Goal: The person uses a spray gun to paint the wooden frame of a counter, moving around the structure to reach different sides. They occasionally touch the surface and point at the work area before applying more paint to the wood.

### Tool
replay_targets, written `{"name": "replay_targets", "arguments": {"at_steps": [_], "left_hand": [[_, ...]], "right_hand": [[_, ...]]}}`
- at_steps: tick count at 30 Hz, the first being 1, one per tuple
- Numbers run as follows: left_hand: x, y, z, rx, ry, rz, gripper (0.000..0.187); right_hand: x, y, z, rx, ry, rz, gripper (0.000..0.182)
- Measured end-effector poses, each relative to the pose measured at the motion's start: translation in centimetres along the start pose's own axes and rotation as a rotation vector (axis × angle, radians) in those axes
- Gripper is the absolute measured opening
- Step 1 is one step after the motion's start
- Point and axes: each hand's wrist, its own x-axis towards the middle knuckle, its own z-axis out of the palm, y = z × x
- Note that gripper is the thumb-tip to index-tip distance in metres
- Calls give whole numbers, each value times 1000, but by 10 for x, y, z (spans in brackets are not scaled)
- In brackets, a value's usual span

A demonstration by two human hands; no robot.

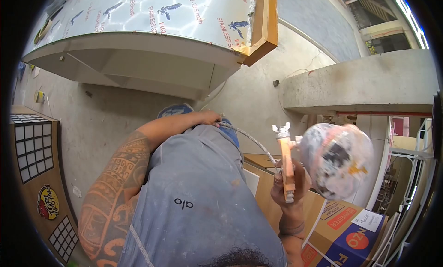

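Note:
In my right hand (295, 181) is a paint spray gun (287, 163), its fingers wrapped around the handle. The gun's cup (339, 158), smeared with white, black and orange paint, sits to the right of the gun body. A paint-spotted hose (251, 139) runs from near the gun's handle across to my left hand (212, 118). That hand is closed around the hose in front of my body, its fingers partly hidden. Beyond it stands a counter whose top is a film-covered stainless steel sheet (138, 13).
A wooden edge (263, 32) juts from the counter's right end. Cardboard boxes (346, 234) stand close at my lower right, under the cup. A concrete beam (360, 80) crosses the right side. A wooden panel with white grids (39, 175) is at the left. A small can (39, 97) rests on the floor.

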Motion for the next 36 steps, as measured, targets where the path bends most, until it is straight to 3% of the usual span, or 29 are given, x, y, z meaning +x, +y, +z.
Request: {"name": "replay_targets", "arguments": {"at_steps": [3, 6, 9, 15, 19, 21, 25, 31, 34, 35, 36], "left_hand": [[-5, 9, -7, 3, -3, -20, 42], [-9, 14, -11, -13, 15, -39, 42], [-9, 15, -12, -18, 21, -50, 41], [-5, 13, -11, -2, 20, -54, 40], [-3, 7, -7, 7, 8, -36, 41], [-3, 5, -7, -22, -22, -42, 43], [-3, 4, -11, -10, -50, 4, 46], [11, 1, 0, 54, -52, -28, 47], [14, 4, 0, 9, -62, -77, 48], [15, 7, 0, 14, -65, -83, 45], [16, 9, -1, 18, -63, -90, 43]], "right_hand": [[11, -4, -11, 10, 56, 35, 49], [7, -6, -7, 234, 146, 187, 60], [22, -10, -16, 306, 86, 235, 64], [29, 7, 0, 229, 199, 129, 58], [33, 4, -1, 277, 130, 79, 48], [17, 15, 1, 140, 72, 19, 44], [11, 19, -1, 166, -77, 45, 45], [4, 33, 1, 235, -69, 147, 45], [13, 45, -2, 303, 41, 173, 48], [4, 51, -1, 436, 55, 388, 47], [4, 58, -3, 519, 102, 437, 49]]}}
